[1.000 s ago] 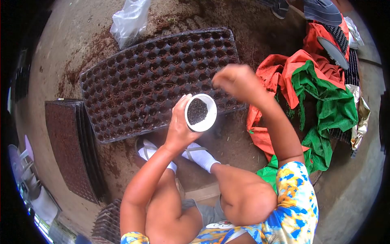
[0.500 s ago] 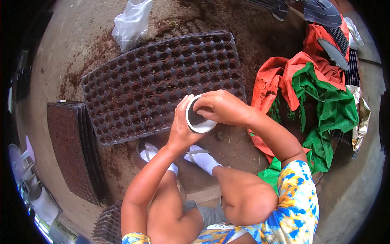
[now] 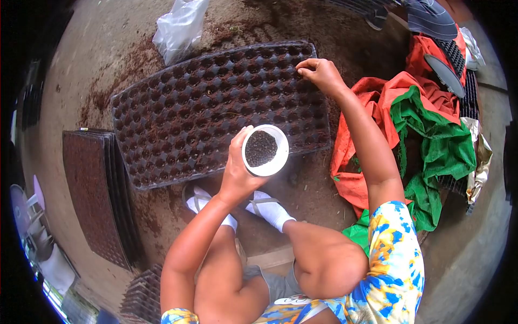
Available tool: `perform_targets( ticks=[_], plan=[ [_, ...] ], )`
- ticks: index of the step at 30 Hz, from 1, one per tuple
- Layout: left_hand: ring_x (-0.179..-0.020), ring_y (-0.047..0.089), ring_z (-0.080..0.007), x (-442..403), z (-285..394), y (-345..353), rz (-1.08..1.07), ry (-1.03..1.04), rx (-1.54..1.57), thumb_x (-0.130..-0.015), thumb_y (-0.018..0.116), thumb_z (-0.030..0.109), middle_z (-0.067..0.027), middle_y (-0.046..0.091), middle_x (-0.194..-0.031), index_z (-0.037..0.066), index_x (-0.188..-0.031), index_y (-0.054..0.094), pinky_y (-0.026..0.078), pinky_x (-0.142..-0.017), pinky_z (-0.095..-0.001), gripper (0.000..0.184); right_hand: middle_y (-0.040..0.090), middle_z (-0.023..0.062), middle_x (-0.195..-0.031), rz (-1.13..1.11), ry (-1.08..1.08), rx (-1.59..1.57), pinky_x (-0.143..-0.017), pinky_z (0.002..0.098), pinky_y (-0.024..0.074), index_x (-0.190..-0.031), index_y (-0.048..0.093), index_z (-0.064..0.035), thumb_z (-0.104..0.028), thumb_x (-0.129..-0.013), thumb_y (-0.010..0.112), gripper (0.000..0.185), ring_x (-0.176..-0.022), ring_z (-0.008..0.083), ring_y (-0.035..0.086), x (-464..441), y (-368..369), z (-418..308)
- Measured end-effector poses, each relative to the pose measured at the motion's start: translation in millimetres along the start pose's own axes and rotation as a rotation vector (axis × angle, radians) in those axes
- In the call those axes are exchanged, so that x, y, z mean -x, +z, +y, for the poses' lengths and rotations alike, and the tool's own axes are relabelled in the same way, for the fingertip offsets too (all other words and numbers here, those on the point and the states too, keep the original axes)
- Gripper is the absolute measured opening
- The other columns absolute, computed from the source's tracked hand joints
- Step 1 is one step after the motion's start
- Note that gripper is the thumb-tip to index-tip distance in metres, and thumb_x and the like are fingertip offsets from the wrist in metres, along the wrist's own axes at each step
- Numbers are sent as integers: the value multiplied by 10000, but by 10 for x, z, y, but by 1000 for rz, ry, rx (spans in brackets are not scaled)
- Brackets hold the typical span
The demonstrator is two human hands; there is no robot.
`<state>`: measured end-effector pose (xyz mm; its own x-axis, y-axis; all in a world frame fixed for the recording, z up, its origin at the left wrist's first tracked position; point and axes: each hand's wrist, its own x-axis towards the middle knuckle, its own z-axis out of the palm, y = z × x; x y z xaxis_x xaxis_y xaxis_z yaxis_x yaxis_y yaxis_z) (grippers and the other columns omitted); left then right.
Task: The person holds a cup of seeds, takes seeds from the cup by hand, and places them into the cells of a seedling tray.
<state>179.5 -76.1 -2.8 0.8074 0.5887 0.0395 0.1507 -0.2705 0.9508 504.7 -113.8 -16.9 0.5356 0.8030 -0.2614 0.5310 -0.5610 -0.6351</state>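
My left hand (image 3: pixel 237 167) is wrapped round a white cup (image 3: pixel 277 157), tilted so that its mouth faces me. Small dark seeds (image 3: pixel 261 148) cover the bottom of the cup. Over the far right corner of a black seedling tray (image 3: pixel 216 110) is my right hand (image 3: pixel 322 74), its thumb and fingertips pinched together. Whatever those fingertips hold is too small to make out. The tray lies flat on the ground, its many round cells lined with brown soil, each with a hollow.
Stacked soil-filled trays (image 3: pixel 89 189) stand at the left, with more black trays (image 3: pixel 143 297) at lower left. A clear plastic bag (image 3: pixel 181 32) sits beyond the seedling tray. Orange and green sheeting (image 3: pixel 431 146) lies crumpled at right. Another person's shoe (image 3: pixel 430 19) shows at the top right.
My right hand has come out of the cup and moved up and right to the tray's far corner. The seeds in the cup now show. My left hand stays almost in place.
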Motion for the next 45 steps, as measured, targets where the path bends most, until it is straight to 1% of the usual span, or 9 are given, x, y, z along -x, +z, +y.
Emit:
perform_targets(
  ticks=[2,5,11,15,18,33,36,43,45],
  plan=[
    [-1238,493,-319,-1,-13,-8,12,25,-45,-604,887,208,-175,459,-1348,60,-1384,274,396,-1043,-397,1003,704,50,-825,-4,11,-6,-707,266,511,-1023,712,-27,-148,-846,673,218,-724,95,643,-12,-5,-3],
    [-1237,493,-319,-1,-6,-28,18,38,-76,-606,887,213,-175,458,-1349,59,-1383,274,396,-1043,-397,1002,715,144,-893,-37,22,3,-776,332,523,-990,730,-72,-189,-807,688,221,-811,211,693,-32,-58,-36],
    [-1241,488,-321,29,-29,-26,13,30,-68,-609,887,219,-179,449,-1355,54,-1379,273,394,-1047,-400,999,713,144,-895,-9,23,35,-790,336,525,-996,729,-78,-186,-808,673,224,-818,226,694,-88,-101,-65],
    [-1244,488,-321,36,-25,-30,7,38,-81,-608,888,219,-180,447,-1359,55,-1379,273,393,-1047,-400,1000,703,156,-924,50,-107,245,-825,362,522,-1016,724,-89,-176,-839,636,216,-857,279,683,-198,-127,-53],
    [-1245,488,-320,32,-26,-34,3,38,-83,-606,889,218,-179,449,-1356,56,-1379,273,393,-1047,-399,1001,705,146,-932,0,30,205,-822,366,519,-1027,721,-93,-194,-837,649,226,-867,281,682,-210,-172,-162],
    [-1231,502,-320,48,-53,-35,-11,18,-70,-607,885,220,-173,459,-1348,58,-1379,287,405,-1037,-400,990,704,135,-1003,-96,7,129,-831,353,520,-1066,715,-106,-205,-837,672,253,-913,252,685,-268,-186,-86],
    [-1234,499,-319,44,-48,-30,-9,14,-69,-608,885,225,-173,455,-1351,58,-1379,287,403,-1039,-399,990,705,132,-1006,-95,-32,134,-814,351,528,-1065,715,-102,-194,-835,675,251,-897,244,690,-290,-186,-31],
    [-1233,498,-317,44,-47,-6,-12,11,-71,-610,885,226,-171,445,-1362,60,-1385,281,401,-1041,-398,996,714,133,-924,-22,66,73,-777,334,532,-1054,716,-91,-198,-816,702,262,-830,231,696,-461,-214,-147],
    [-1233,498,-316,36,-46,3,-14,9,-66,-611,885,226,-171,441,-1364,61,-1388,276,401,-1041,-398,1002,715,126,-924,34,-26,85,-758,335,536,-1038,717,-85,-193,-814,701,250,-802,233,696,-514,-185,-70]
  ],
)
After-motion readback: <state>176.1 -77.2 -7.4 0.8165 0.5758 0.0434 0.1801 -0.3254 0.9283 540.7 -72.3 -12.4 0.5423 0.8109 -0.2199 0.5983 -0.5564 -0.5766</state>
